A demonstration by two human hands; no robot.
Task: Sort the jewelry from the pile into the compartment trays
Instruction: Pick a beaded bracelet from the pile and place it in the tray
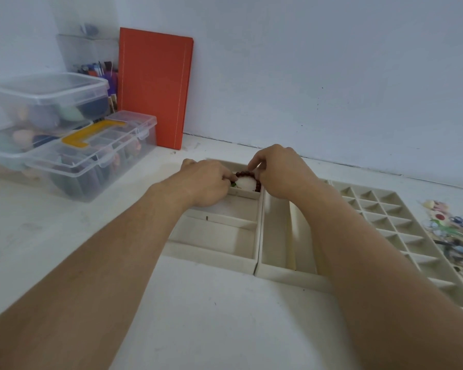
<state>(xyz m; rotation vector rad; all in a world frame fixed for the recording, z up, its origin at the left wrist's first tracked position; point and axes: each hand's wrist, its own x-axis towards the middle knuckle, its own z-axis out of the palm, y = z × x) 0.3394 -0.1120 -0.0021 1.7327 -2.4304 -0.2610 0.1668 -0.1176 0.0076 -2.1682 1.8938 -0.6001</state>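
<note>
At the far end of the left compartment tray (214, 252), in its rearmost cell, a dark red bead bracelet (245, 174) lies looped round a white puff-like piece (246, 183), and both hands meet over it. Going left to right: the left hand (205, 181) comes in from the left with its fingers curled down onto the bracelet's left side — it appears to pinch the beads there, though the fingertips are hidden. The bracelet sits directly between the two hands, its loop stretched slightly across the cell, so the long axis runs left to right, parallel to the cell's back wall. The right hand (278, 173) arches over the right side, fingers bent and pinching the beads at the top right. Neither hand is nearer; both are touching it.

Judging from this, the bracelet is being settled into the cell, and the next move is simply to let go. Further right stand a long-slot tray (278, 236), then a grid tray (385, 214), and at the table's (198, 316) right edge the jewelry pile (449, 228) — nearer the right hand.
</note>
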